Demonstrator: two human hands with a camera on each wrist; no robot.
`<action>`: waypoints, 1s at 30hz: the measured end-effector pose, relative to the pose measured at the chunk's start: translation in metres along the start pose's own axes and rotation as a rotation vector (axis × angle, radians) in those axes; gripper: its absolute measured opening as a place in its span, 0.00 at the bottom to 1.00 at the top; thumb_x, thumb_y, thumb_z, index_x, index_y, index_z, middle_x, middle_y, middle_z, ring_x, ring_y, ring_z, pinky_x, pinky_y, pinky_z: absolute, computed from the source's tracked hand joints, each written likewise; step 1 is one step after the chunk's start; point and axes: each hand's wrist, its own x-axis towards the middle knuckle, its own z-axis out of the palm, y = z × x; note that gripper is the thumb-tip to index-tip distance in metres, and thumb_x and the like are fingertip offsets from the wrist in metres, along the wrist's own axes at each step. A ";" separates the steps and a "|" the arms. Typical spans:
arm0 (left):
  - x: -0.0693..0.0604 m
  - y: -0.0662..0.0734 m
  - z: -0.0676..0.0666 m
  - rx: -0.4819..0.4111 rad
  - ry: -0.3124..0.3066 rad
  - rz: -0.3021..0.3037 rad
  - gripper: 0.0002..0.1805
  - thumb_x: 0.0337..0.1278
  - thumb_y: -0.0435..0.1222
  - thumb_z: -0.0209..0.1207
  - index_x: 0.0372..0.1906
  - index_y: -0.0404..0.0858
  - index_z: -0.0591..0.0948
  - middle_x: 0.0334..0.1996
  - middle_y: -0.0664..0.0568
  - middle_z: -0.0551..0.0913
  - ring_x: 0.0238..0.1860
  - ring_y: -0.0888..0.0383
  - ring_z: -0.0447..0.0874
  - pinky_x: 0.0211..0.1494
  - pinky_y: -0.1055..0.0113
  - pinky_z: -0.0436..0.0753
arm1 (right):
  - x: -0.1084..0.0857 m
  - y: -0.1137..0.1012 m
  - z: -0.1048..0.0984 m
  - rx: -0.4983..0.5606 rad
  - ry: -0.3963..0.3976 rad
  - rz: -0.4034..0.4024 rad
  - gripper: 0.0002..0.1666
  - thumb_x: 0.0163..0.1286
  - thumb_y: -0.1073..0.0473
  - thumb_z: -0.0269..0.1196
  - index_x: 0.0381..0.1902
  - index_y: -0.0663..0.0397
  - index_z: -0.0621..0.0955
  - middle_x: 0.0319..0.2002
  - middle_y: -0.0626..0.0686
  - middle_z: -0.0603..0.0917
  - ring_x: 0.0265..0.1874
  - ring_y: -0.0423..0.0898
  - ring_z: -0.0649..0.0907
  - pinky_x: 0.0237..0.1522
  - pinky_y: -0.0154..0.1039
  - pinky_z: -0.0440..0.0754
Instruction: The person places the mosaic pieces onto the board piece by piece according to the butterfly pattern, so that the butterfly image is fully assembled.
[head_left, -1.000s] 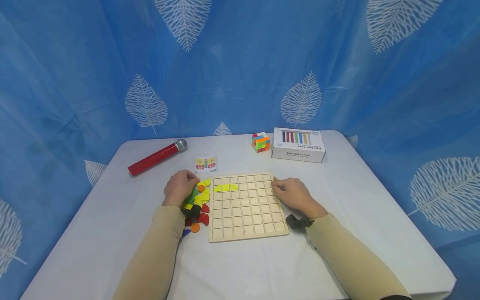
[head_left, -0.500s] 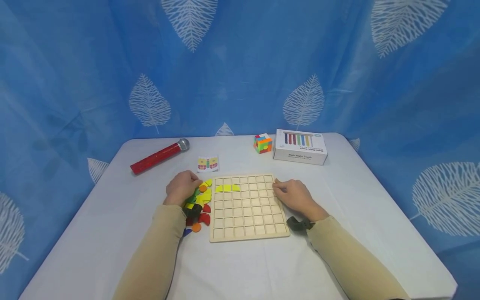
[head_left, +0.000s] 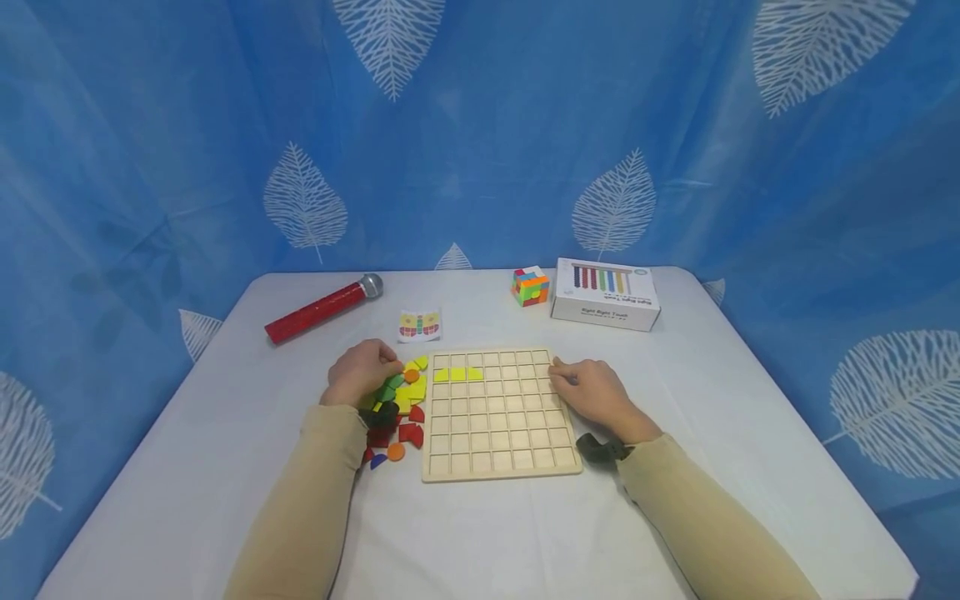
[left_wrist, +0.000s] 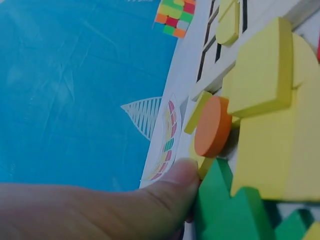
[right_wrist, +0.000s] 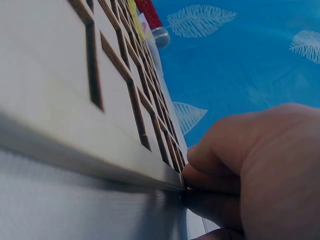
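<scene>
A pale wooden grid board (head_left: pixel 491 440) lies flat on the table, with three yellow pieces (head_left: pixel 458 374) set in a row near its upper left. My right hand (head_left: pixel 595 397) pinches the board's right edge. At the board's left, my left hand (head_left: pixel 360 371) is over a heap of coloured shape pieces, its thumb (left_wrist: pixel 175 182) next to the green pieces (left_wrist: pixel 225 212) and a yellow piece partly behind it. Its other fingers are hidden, so any hold is unclear. An orange disc (left_wrist: pixel 212 127) and a yellow square (left_wrist: pixel 262 67) lie just beyond.
A butterfly pattern card (head_left: pixel 419 325) lies behind the heap. Farther back are a red microphone (head_left: pixel 322 311), a puzzle cube (head_left: pixel 531 287) and a white box (head_left: pixel 606 296). Red pieces (head_left: pixel 411 434) and another orange disc (head_left: pixel 396 452) lie near the left wrist. A blue leaf-patterned curtain (head_left: pixel 465 125) hangs behind.
The left hand shifts slightly left relative to the heap, showing more green and a small blue piece. The right hand stays at the board's edge. The whole view drifts a little.
</scene>
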 end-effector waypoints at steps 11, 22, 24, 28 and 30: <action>0.005 -0.002 0.000 0.004 0.008 -0.017 0.18 0.66 0.48 0.66 0.52 0.41 0.81 0.44 0.45 0.82 0.45 0.48 0.76 0.50 0.54 0.75 | 0.000 -0.001 0.001 0.003 0.000 0.006 0.22 0.76 0.48 0.59 0.61 0.49 0.84 0.67 0.50 0.79 0.67 0.61 0.78 0.66 0.59 0.75; 0.005 -0.001 0.001 -0.058 0.110 0.062 0.13 0.68 0.46 0.65 0.48 0.42 0.82 0.44 0.46 0.83 0.44 0.47 0.77 0.52 0.53 0.76 | -0.001 -0.001 0.001 0.005 0.009 0.006 0.22 0.76 0.48 0.59 0.60 0.50 0.85 0.66 0.50 0.79 0.66 0.61 0.78 0.66 0.58 0.75; 0.003 0.004 0.002 -0.080 0.137 0.071 0.12 0.69 0.46 0.64 0.47 0.43 0.82 0.45 0.47 0.83 0.45 0.48 0.77 0.53 0.53 0.76 | -0.001 -0.001 0.001 0.007 0.012 0.003 0.22 0.76 0.48 0.59 0.60 0.50 0.85 0.66 0.50 0.80 0.66 0.61 0.79 0.66 0.58 0.75; -0.005 0.027 0.006 -0.099 0.152 0.128 0.11 0.70 0.46 0.63 0.48 0.45 0.82 0.48 0.47 0.84 0.44 0.48 0.79 0.52 0.53 0.78 | 0.000 -0.001 0.002 0.006 0.022 -0.004 0.21 0.76 0.48 0.59 0.59 0.50 0.85 0.65 0.50 0.80 0.65 0.61 0.79 0.65 0.58 0.76; -0.010 0.042 0.011 -0.084 0.144 0.174 0.10 0.70 0.45 0.63 0.47 0.46 0.83 0.49 0.48 0.85 0.43 0.49 0.80 0.50 0.54 0.78 | 0.000 -0.001 0.001 0.003 0.025 -0.003 0.21 0.76 0.48 0.59 0.59 0.49 0.85 0.65 0.50 0.80 0.65 0.61 0.80 0.64 0.58 0.77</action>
